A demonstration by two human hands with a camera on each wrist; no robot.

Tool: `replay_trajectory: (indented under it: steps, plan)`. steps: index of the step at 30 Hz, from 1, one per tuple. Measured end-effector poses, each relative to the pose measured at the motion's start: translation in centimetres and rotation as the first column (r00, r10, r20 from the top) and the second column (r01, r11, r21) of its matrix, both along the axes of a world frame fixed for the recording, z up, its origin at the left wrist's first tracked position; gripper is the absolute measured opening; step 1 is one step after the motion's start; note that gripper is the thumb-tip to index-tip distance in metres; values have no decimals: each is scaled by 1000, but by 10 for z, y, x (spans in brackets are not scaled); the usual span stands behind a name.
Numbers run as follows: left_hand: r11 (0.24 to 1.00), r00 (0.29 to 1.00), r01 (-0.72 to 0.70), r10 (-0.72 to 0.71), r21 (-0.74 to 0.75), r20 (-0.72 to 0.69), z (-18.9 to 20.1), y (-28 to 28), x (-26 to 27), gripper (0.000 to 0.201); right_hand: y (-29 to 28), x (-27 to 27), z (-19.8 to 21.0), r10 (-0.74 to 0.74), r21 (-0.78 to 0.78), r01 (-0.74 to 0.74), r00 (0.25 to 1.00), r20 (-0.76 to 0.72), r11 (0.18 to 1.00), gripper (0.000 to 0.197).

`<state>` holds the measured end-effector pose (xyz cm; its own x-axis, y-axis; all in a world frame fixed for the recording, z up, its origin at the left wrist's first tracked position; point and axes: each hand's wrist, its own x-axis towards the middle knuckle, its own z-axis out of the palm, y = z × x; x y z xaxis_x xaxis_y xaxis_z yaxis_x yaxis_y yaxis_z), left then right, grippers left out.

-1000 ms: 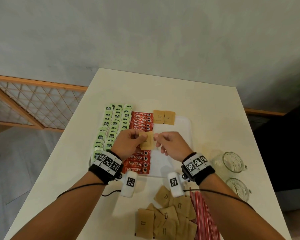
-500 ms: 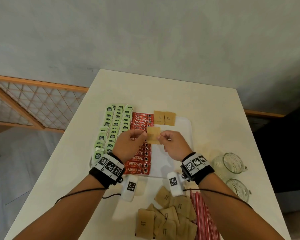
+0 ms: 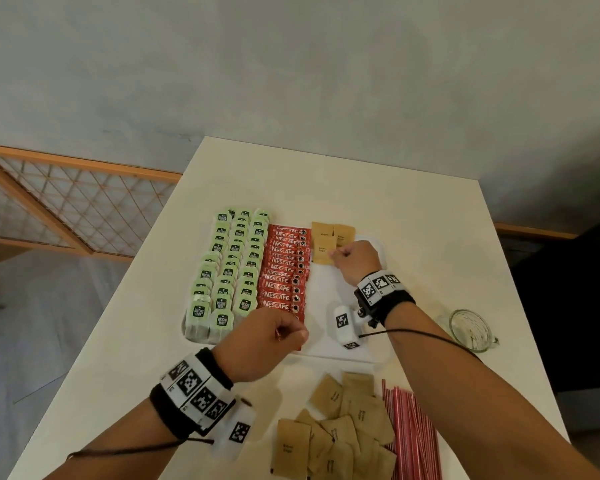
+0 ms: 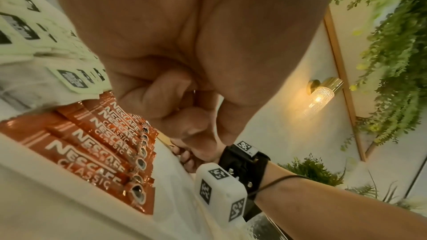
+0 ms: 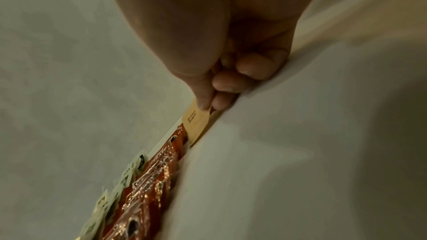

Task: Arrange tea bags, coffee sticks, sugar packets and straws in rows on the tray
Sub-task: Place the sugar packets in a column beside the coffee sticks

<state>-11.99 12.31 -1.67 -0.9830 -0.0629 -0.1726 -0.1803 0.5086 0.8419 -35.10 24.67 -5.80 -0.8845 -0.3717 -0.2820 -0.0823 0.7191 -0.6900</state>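
On the white tray (image 3: pixel 329 306) lie rows of green tea bags (image 3: pixel 229 271) and, beside them, a row of red coffee sticks (image 3: pixel 284 271). Two brown sugar packets (image 3: pixel 333 232) lie at the tray's far end. My right hand (image 3: pixel 352 259) pinches a third sugar packet (image 3: pixel 324 250) (image 5: pixel 195 121) just below them, low over the tray. My left hand (image 3: pixel 267 344) hovers over the tray's near edge, fingers curled, holding nothing (image 4: pixel 184 116). Loose sugar packets (image 3: pixel 336 431) and red straws (image 3: pixel 413 438) lie on the table in front.
Two glass cups (image 3: pixel 468 330) stand on the table right of the tray. The white table (image 3: pixel 326 181) ends at a grey wall beyond. A wooden lattice screen (image 3: pixel 66 209) stands to the left.
My left hand let go of the sugar packet and drew back toward the tray's near edge. My right hand carried the packet forward to the two at the tray's far end.
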Motion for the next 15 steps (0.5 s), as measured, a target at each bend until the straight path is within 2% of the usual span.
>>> replay_trajectory:
  steps: [4, 9, 15]
  plan:
    - [1000, 1000, 16, -15, -25, 14, 0, 1, 11, 24, -5, -1, -4, -23, 15, 23, 1000, -7, 1000, 42]
    - [1000, 999, -20, 20, -14, 39, -1, -2, 13, 19, -10, 1, -2, -29, 55, 31, 999, -37, 998, 55]
    - [999, 998, -30, 31, -23, 47, -3, -2, 16, 18, -13, 0, -1, -32, 60, 35, 999, -37, 998, 52]
